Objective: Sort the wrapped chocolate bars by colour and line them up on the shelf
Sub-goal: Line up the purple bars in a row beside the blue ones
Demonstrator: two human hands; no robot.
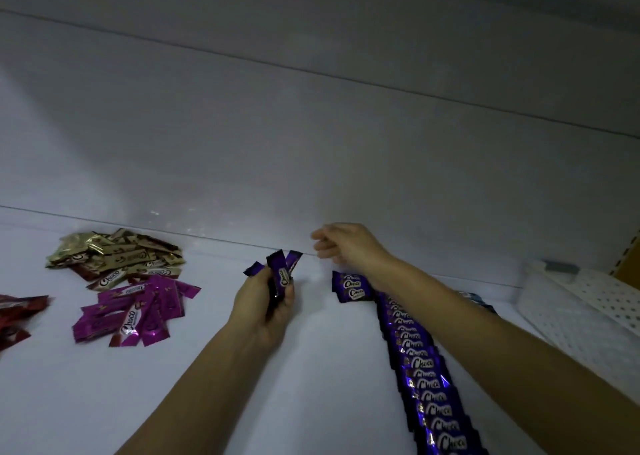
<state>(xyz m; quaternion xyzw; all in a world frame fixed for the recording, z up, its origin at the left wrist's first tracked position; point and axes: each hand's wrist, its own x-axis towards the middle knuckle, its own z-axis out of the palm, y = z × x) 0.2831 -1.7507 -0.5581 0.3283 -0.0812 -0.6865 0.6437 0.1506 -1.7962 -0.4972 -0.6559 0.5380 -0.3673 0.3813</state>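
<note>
A white shelf board [311, 378] runs left to right and meets a white back panel [311, 136] at its far edge. The light is dim, brighter at the left. At the right lies a white perforated panel [595, 302], perhaps a basket.

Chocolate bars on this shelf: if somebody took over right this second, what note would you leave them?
Left hand grips a few purple bars.
Right hand hovers empty above the far end of the purple row.
Done: the purple row runs front to back on the shelf.
Left: add the held bars, then line up the magenta pile, gold pile and red pile lying loose to the left.
</note>
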